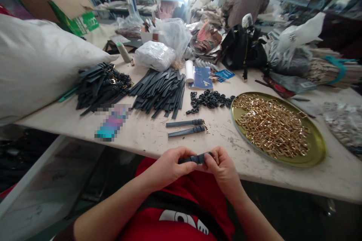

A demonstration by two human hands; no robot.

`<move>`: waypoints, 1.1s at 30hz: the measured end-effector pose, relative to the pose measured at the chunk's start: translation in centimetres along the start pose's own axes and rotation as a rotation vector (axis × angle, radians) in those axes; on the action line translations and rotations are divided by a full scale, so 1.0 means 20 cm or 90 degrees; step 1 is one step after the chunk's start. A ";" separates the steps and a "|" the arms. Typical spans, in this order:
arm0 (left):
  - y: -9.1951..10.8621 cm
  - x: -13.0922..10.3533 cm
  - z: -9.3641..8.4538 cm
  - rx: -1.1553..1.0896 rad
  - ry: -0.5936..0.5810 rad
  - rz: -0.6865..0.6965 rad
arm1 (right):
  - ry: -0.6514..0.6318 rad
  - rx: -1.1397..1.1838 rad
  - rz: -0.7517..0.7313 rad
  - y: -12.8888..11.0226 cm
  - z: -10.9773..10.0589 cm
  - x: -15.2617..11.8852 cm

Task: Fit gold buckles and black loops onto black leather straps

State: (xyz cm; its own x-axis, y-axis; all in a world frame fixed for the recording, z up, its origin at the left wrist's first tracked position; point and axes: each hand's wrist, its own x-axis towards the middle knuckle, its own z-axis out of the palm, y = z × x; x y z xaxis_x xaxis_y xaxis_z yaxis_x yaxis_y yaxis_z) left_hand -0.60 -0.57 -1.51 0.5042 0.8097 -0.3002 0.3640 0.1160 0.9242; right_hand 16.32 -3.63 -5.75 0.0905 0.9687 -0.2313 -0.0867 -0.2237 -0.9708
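- Bright red cloth garment over the person's front and lap, softly rumpled.
- Dark band curving across the red; strap or trim, hard to tell from here.
- White cartoon print with black outlines, one part rather like a gloved hand.
- Dark sleeve near the left elbow.
- Left hand and right hand, both bare.
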 end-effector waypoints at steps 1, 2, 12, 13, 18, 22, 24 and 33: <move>0.00 -0.01 0.01 -0.008 -0.006 0.006 | 0.029 -0.039 -0.031 0.00 0.00 -0.02; 0.00 -0.03 0.02 -0.010 -0.008 0.012 | 0.033 -0.072 -0.056 0.00 0.00 -0.04; -0.03 -0.11 0.08 0.015 -0.059 -0.009 | -0.065 -0.367 -0.181 0.03 0.01 -0.18; -0.03 -0.12 0.08 0.017 -0.063 -0.016 | -0.061 -0.371 -0.180 0.04 0.02 -0.18; -0.04 -0.12 0.10 -0.042 -0.057 -0.045 | -0.125 -0.371 -0.174 0.05 0.03 -0.20; -0.06 -0.12 0.10 -0.146 -0.127 -0.061 | -0.221 -0.434 -0.197 0.01 0.00 -0.21; -0.07 -0.13 0.10 -0.131 -0.137 -0.069 | -0.255 -0.471 -0.223 0.00 -0.02 -0.20; -0.09 -0.08 0.06 -0.142 -0.146 -0.074 | -0.239 -0.260 -0.116 0.06 -0.04 -0.15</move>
State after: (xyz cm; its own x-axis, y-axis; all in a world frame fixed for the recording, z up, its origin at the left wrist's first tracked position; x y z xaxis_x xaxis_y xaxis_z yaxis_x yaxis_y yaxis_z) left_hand -1.10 -2.88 -2.91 0.6419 0.6362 -0.4280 0.2611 0.3435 0.9021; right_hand 16.70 -6.83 -6.21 -0.2962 0.9507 -0.0919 0.2931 -0.0011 -0.9561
